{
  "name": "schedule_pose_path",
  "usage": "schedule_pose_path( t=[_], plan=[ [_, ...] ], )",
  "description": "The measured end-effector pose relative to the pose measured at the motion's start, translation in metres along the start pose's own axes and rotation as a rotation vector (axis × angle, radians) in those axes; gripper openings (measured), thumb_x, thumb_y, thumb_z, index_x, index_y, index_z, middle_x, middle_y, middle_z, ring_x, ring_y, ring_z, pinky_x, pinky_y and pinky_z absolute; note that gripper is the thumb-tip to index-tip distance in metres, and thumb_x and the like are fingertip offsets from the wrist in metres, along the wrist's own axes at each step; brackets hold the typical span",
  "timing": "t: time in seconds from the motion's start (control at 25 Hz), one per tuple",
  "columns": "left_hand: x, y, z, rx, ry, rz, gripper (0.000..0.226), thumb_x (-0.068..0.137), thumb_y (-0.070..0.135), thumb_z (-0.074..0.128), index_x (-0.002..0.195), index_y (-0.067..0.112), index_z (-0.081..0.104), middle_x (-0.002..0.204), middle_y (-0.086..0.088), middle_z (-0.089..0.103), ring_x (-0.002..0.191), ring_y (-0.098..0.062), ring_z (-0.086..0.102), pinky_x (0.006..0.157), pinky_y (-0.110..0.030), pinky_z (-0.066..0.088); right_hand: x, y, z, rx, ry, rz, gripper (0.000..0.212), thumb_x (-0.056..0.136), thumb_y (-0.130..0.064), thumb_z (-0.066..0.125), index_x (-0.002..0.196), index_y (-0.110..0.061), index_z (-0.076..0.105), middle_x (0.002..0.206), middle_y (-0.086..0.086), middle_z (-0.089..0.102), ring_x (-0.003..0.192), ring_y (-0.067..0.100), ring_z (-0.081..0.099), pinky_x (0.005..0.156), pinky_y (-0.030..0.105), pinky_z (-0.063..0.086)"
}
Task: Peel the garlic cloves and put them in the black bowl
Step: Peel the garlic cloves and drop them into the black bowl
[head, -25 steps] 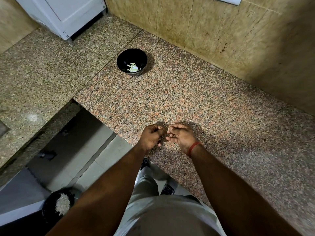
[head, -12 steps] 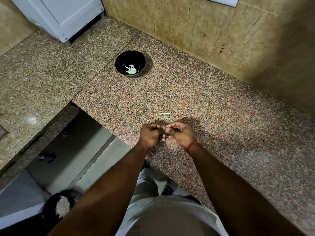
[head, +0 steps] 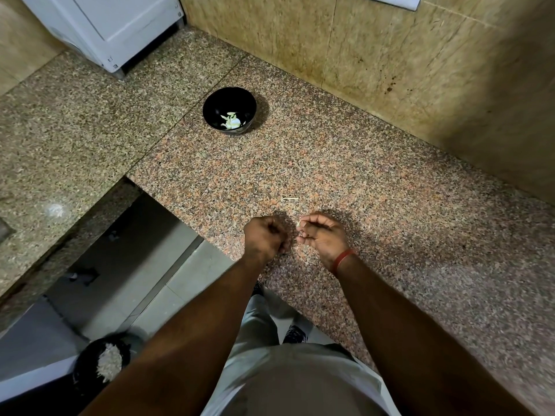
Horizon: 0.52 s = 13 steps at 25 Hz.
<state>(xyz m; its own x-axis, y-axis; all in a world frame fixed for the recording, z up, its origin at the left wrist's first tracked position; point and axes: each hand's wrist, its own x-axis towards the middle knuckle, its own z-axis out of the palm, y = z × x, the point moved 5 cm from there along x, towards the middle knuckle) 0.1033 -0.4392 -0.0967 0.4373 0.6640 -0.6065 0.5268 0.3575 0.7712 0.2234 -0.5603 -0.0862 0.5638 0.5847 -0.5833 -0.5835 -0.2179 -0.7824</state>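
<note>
Hands now drawn apart: right hand (head: 322,237) pinching pale clove (head: 299,224) at fingertips, left hand (head: 264,237) fisted, contents unseen, suggesting skin just torn free; bowl (head: 229,110) far left, holding peeled cloves.

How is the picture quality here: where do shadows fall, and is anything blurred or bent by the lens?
Head view: light comes from above, so the left hand and right hand cast dark shadows on the granite counter just beyond them; the black bowl shadows to its right; the wide lens bows the wall joints; the small pale piece at the right fingertips is too blurred to identify.
</note>
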Motion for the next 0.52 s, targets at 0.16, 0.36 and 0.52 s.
schedule_pose_path(
  t=[0.16, 0.36, 0.52],
  plan=[
    [-0.004, 0.004, 0.008, 0.08, -0.052, 0.047, 0.016, 0.091, -0.009, 0.067, 0.086, 0.004, 0.074, 0.078, -0.013, 0.074, 0.053, -0.019, 0.065, 0.047, -0.029, 0.051, 0.0, 0.008, -0.005, -0.044, 0.012, 0.005, 0.016, 0.088, 0.001, 0.073, 0.099, -0.01, 0.075, 0.105, 0.007, 0.076, 0.095, 0.022, 0.069, 0.079, 0.041, 0.062],
    [-0.008, 0.009, 0.011, 0.031, -0.113, 0.107, 0.001, 0.089, 0.001, 0.074, 0.089, 0.0, 0.074, 0.081, -0.017, 0.075, 0.055, -0.022, 0.067, 0.048, -0.034, 0.055, -0.001, 0.008, -0.003, -0.034, 0.003, 0.008, 0.015, 0.089, 0.002, 0.071, 0.098, -0.01, 0.075, 0.106, 0.008, 0.076, 0.095, 0.022, 0.069, 0.075, 0.036, 0.061],
    [-0.012, 0.013, 0.01, -0.009, -0.089, 0.109, 0.002, 0.088, -0.005, 0.071, 0.087, -0.005, 0.072, 0.076, -0.017, 0.072, 0.05, -0.02, 0.065, 0.045, -0.031, 0.053, -0.001, 0.009, -0.001, -0.033, 0.009, 0.019, 0.015, 0.09, 0.003, 0.07, 0.102, -0.005, 0.073, 0.104, 0.007, 0.075, 0.096, 0.023, 0.068, 0.081, 0.041, 0.061]
  ],
)
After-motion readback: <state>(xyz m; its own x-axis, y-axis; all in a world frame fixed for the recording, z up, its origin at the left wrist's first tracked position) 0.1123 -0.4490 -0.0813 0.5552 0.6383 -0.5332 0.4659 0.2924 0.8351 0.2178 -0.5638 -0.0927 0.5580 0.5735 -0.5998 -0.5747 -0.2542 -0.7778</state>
